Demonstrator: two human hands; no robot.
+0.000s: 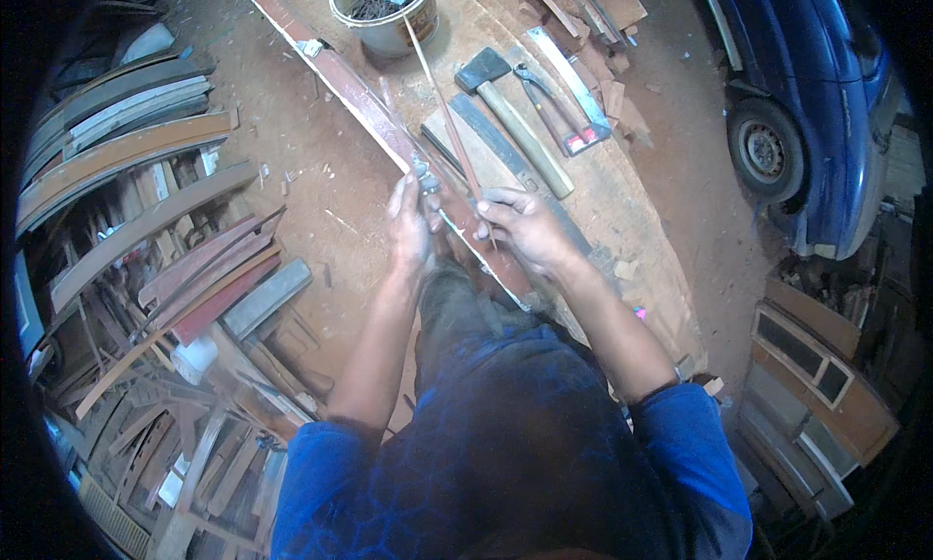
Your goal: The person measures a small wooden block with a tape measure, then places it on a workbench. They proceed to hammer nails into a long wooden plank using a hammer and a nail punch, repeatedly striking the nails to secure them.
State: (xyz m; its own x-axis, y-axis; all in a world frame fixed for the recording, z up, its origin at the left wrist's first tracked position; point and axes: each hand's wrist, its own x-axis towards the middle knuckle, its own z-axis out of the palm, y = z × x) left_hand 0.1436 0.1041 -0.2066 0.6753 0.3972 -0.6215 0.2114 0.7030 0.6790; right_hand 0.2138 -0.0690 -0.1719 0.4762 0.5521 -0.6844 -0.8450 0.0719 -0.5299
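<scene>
1. Long board (364, 105): reddish brown, edged in white.
2. Slim stick (440, 103): brown, paler toward its far end.
3. Hammer (525, 138): dark grey head, pale yellowish handle.
4. Bucket (384, 41): off-white, stained brown.
5. Worktop (634, 205): dusty tan.
6. T-shirt (389, 502): bright blue sleeves, dark front patterned with blue hexagons.
7. Car (821, 50): deep blue.
8. Floor (255, 132): reddish-brown, speckled with pale scraps.

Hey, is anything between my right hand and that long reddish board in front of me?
Only the thin stick pinched in your right hand, its near end over the long board. Nothing else visible blocks it; the hammer and pincers lie off to the right. Whether your fingers touch the board, I can't tell.
</scene>
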